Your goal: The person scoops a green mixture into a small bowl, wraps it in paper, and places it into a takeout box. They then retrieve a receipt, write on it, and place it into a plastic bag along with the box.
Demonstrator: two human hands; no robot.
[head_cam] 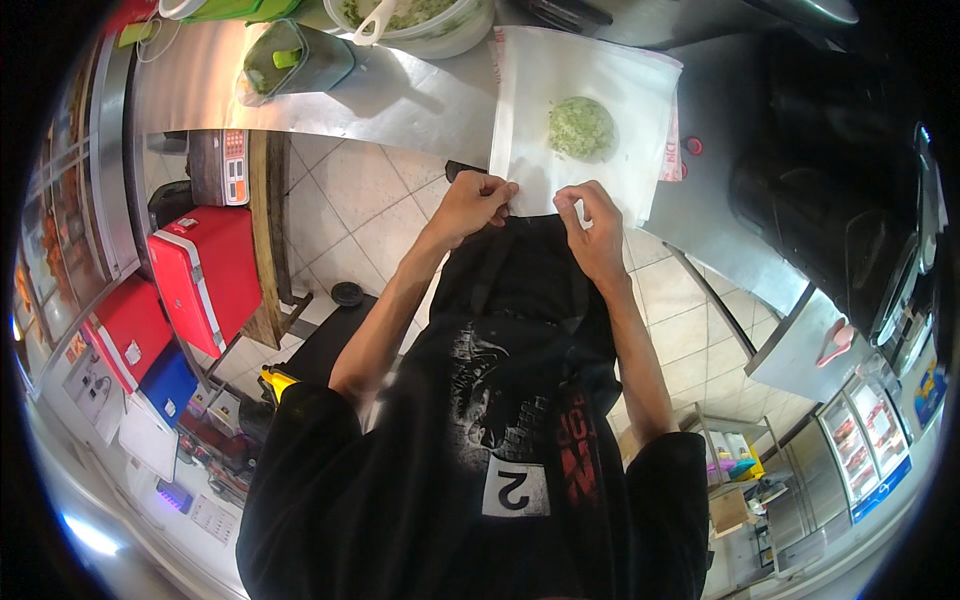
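A round, flattened mound of pale green, shredded-looking food point(581, 129) lies on a stack of white sheets point(634, 75) at the steel table's near edge. My left hand point(476, 201) pinches the top sheet close to its near left corner. Along the same near edge, my right hand point(596, 225) has its thumb and forefinger closed on the sheet, a short way to the right. Between the two hands the sheet's edge hangs slightly over the table, by my black apron point(517, 270). The mound sits beyond my fingers, touched by neither hand.
A grey tub with a green-handled tool point(296, 64) and a white bowl of green mix point(450, 30) stand at the back left. Red-handled scissors point(691, 145) lie right of the sheets. Left below are a scale point(235, 165) and a red cooler box point(217, 270).
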